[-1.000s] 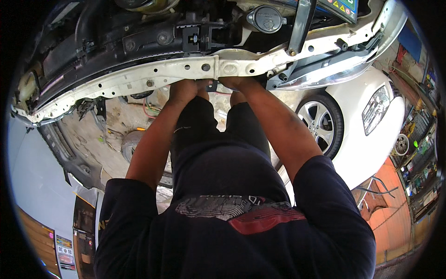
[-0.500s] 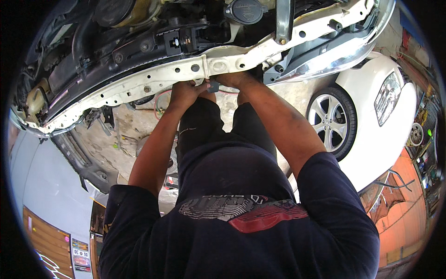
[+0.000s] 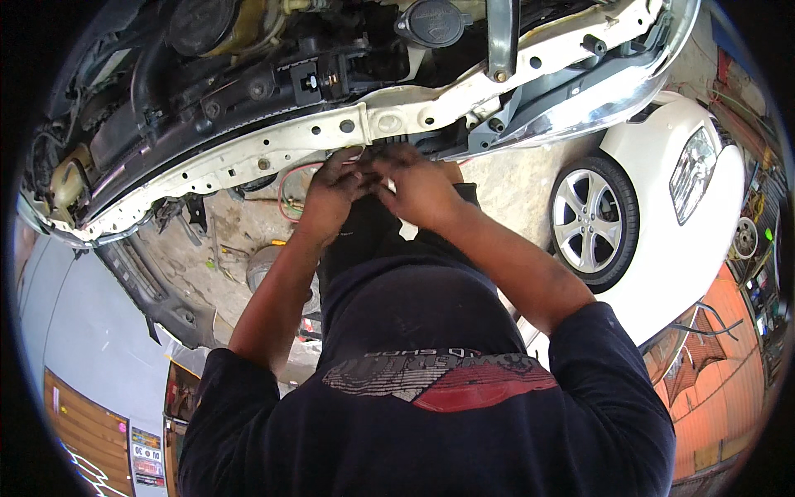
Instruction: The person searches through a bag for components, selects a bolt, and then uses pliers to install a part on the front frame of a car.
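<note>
Just below the white front crossbeam (image 3: 290, 149) of an open car front, my two hands meet, fingertips close together. My left hand (image 3: 331, 195) has its fingers bent inward toward the other hand. My right hand (image 3: 418, 190) is curled, thumb and fingers drawn together against the left fingertips. Whatever lies between the fingers is hidden or too small to make out. Behind the beam are dark engine-bay parts, with a round black cap (image 3: 432, 22) at the top. A clear headlight (image 3: 580, 103) lies right of my hands.
A white car (image 3: 662, 224) with a silver-spoked wheel (image 3: 590, 215) stands close on the right. A removed dark bumper-like part (image 3: 141, 277) lies to the left. A red hose (image 3: 286, 186) and scattered tools are on the concrete floor (image 3: 224, 224). A grey metal strut (image 3: 501, 37) rises above the beam.
Both hands have come out from under the crossbeam toward me and met. The right hand, formerly tucked behind the beam, now shows. The small dark square piece by the left fingers is out of sight.
</note>
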A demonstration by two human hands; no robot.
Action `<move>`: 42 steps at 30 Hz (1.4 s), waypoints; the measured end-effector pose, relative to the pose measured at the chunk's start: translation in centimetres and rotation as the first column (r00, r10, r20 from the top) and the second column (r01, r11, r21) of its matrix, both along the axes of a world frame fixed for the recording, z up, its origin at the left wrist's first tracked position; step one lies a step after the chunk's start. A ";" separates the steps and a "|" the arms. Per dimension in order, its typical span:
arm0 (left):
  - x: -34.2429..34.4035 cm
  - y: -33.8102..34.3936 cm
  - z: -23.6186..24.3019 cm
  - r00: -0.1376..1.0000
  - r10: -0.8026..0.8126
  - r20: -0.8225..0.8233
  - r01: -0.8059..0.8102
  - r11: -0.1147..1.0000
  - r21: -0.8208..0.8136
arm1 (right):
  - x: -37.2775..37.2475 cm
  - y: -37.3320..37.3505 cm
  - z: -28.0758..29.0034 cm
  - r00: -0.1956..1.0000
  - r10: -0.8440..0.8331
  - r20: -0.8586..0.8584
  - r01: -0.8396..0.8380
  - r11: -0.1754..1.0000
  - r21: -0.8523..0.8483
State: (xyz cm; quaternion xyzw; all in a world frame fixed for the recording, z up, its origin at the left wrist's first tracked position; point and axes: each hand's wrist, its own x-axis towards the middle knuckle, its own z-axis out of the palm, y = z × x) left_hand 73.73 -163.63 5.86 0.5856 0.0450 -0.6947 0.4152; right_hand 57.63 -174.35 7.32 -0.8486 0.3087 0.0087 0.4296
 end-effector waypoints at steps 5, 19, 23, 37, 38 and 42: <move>-1.2 -0.7 1.6 0.985 -0.151 0.079 0.154 0.988 -0.026 | -0.6 0.8 -0.9 1.000 0.028 0.001 -0.028 0.989 0.146; -2.7 -1.5 -7.0 0.680 -0.403 0.613 0.294 0.915 0.275 | 1.6 -3.4 -9.9 0.988 -0.155 -0.021 0.149 0.976 -0.159; -3.6 -1.2 -9.6 0.592 -0.195 0.782 0.233 0.970 0.065 | 2.3 -3.5 -12.2 0.968 -0.158 0.196 0.179 0.979 -0.097; -10.5 1.6 -15.8 0.392 -0.030 0.920 0.210 0.976 -0.057 | 0.1 -4.5 -15.6 0.994 -0.029 0.102 0.036 0.997 -0.066; -11.3 2.3 -17.0 0.404 -0.072 0.912 0.225 0.974 -0.022 | 0.4 -4.5 -15.2 0.994 -0.058 0.087 0.059 0.998 -0.008; -13.1 2.7 -18.7 0.356 -0.031 0.934 0.134 0.991 -0.018 | 0.3 -4.1 -14.6 0.990 -0.127 0.056 0.119 0.985 0.128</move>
